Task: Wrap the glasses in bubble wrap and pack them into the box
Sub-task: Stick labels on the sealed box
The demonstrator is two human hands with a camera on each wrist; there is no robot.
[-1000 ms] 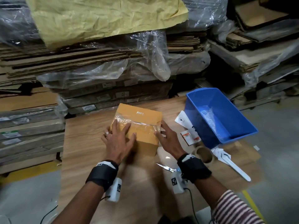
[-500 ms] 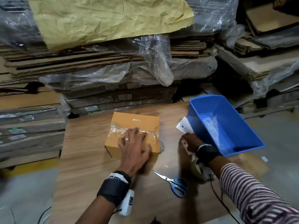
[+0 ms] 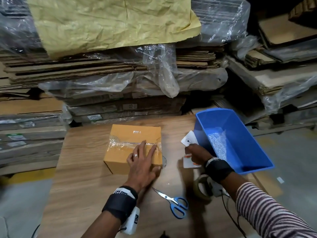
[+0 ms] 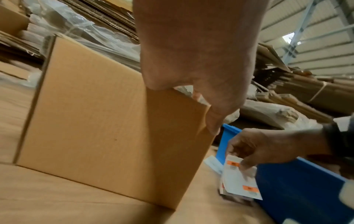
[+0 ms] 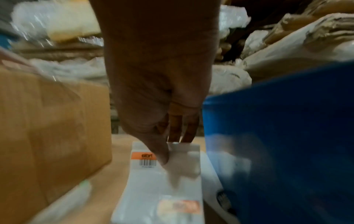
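There was one box, one blue bin, one pair of scissors, one tape roll, and two white cards.

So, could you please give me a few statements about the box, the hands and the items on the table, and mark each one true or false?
1. The cardboard box is closed, with clear tape across its top. True.
2. The left hand rests flat on the box. True.
3. The right hand grips the scissors. False: the scissors lie untouched on the table; the right hand pinches a white label sheet with orange stickers.
4. The blue bin stands left of the box. False: it stands to the box's right.
5. The scissors have blue handles. True.
6. The box is sitting inside the blue bin. False: it sits on the table, beside the bin.
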